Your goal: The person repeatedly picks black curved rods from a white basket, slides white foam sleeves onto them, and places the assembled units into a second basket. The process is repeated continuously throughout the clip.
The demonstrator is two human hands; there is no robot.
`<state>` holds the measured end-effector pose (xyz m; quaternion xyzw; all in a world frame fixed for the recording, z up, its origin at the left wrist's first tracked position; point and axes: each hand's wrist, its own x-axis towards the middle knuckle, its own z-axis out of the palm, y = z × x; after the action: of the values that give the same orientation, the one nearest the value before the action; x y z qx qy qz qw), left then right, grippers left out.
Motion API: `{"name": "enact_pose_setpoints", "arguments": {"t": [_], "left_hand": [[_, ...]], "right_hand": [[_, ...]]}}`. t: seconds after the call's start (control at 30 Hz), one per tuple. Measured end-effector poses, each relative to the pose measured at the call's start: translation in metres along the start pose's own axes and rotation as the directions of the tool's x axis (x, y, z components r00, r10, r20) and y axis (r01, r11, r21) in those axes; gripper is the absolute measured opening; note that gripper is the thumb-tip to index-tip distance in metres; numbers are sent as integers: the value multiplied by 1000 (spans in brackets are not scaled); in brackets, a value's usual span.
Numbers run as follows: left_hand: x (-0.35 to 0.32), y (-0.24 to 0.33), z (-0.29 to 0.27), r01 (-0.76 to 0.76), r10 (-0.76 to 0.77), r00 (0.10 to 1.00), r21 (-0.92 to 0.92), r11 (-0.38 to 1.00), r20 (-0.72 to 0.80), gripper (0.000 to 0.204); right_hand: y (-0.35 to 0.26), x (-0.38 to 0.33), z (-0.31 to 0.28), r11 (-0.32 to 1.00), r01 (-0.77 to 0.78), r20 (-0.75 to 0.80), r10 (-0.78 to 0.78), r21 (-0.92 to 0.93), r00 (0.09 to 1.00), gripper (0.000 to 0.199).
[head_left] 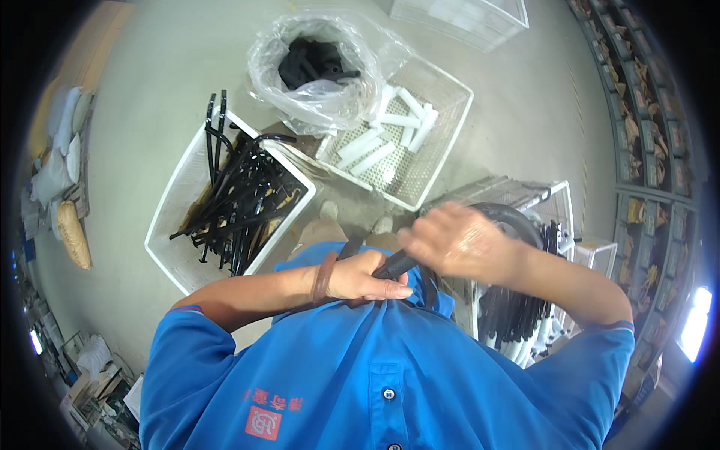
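Note:
My left hand (369, 277) is closed around a black tube-like grip (396, 264) in front of my waist, its thumb lying along the near side. My right hand (457, 241) is raised just right of the grip's upper end. Motion smears its fingers, so whether they touch the grip is unclear. Behind the right wrist a thick curved black bar (510, 217) shows. Whether it joins the grip is hidden by the hand.
At front left stands a white crate (166, 217) of black bent bars. Beyond it, a clear plastic bag (262, 67) holds black tubes. A white perforated crate (450, 131) holds white sleeves. Black rods (510, 311) with white ends hang at right. Shelves of bins (645, 150) line the far right.

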<state>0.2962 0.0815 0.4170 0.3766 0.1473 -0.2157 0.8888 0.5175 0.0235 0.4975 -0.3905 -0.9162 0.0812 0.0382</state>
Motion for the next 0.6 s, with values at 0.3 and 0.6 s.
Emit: {"name": "enact_pose_setpoints", "arguments": {"t": [0.3,0.6], "left_hand": [[11,19,4,31,60,941,261,965,-333,30],[-1,-18,-121,-29,5,903,-49,998,-430,20]], "right_hand": [[61,39,7,830,-292,666,-122,475,736,34],[109,66,100,979,-56,41,49,197,998,41]]}}
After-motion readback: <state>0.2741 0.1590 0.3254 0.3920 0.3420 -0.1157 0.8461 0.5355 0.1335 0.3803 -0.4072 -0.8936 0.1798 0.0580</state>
